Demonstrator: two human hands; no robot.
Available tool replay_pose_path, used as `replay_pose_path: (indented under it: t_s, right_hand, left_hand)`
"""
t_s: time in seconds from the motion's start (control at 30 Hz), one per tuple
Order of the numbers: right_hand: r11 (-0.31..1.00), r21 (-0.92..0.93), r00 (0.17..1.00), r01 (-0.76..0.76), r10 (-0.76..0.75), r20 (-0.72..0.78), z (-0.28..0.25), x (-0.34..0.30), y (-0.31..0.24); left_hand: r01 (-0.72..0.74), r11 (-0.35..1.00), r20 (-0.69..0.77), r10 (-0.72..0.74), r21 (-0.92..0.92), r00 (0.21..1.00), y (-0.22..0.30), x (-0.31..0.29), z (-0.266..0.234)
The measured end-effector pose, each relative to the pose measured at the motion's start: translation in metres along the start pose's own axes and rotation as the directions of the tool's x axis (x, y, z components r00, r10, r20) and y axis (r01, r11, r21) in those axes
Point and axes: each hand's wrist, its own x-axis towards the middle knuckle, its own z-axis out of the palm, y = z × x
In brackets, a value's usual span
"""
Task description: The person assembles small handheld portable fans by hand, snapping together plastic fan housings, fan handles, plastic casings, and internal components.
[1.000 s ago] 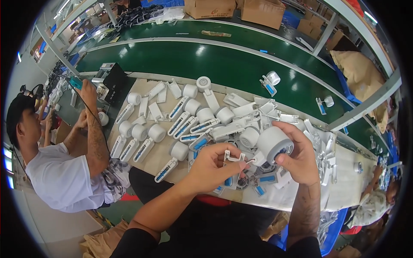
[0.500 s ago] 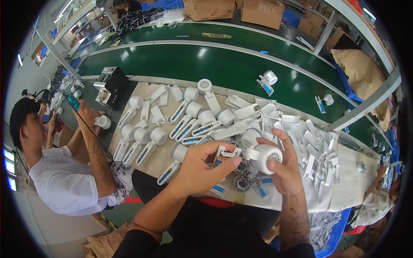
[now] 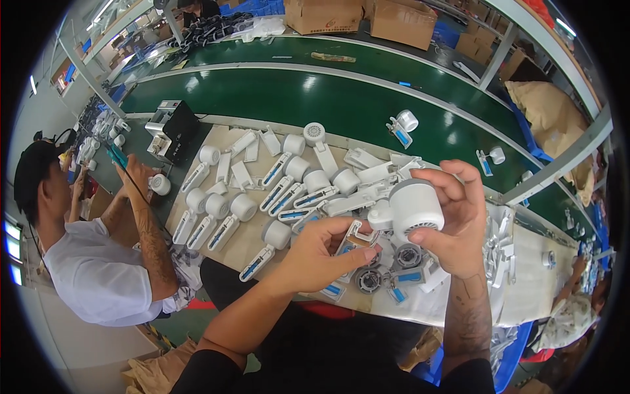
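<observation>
- A worker's right hand [image 3: 456,220] grips a white housing [image 3: 417,202], fingers behind and thumb at its grille, above the middle of the worktop [image 3: 533,279].
- The left hand [image 3: 321,256] pinches a white handle [image 3: 357,230] between thumb and fingers, close to the near edge; the housing's neck points at it, though whether the two are joined cannot be told.
- Under and beside the hands, grey discs [image 3: 369,281] and blue-striped pieces [image 3: 397,294] crowd the near edge, partly hidden by fingers.
- Finished-looking units [image 3: 223,230], each a housing on a handle, lie in loose rows toward the left edge.
- Loose handles [image 3: 502,248] heap toward the right end; the right hand and housing block part of the pile.
- Beyond the far edge runs a green belt [image 3: 262,95], with one unit [image 3: 407,121] on it and another [image 3: 497,155] farther right.
- A metal post [image 3: 558,159] cuts across the view by the far edge, right of the hands.
- Off the far-left corner stands a black machine [image 3: 174,131]; nearby, a co-worker [image 3: 98,276] holds a teal tool [image 3: 118,156].
- Below the near edge, at right, sits a blue bin [image 3: 523,345].
</observation>
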Motion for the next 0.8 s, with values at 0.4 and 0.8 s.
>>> replay_pose_path:
  t_s: [0.4, 0.8]
  right_hand:
    - [0.995, 0.093, 0.998, -0.035, 0.029, 0.060, 0.003, 0.002, -0.002]
    - [0.860, -0.120, 0.783, -0.496, 0.503, 0.366, -0.017, 0.032, -0.023]
  left_hand:
    - [-0.009, 1.000, 0.012, 0.009, -0.001, 1.000, -0.002, 0.006, 0.001]
    - [0.180, 0.980, 0.139, -0.190, 0.084, 0.972, 0.001, -0.001, 0.019]
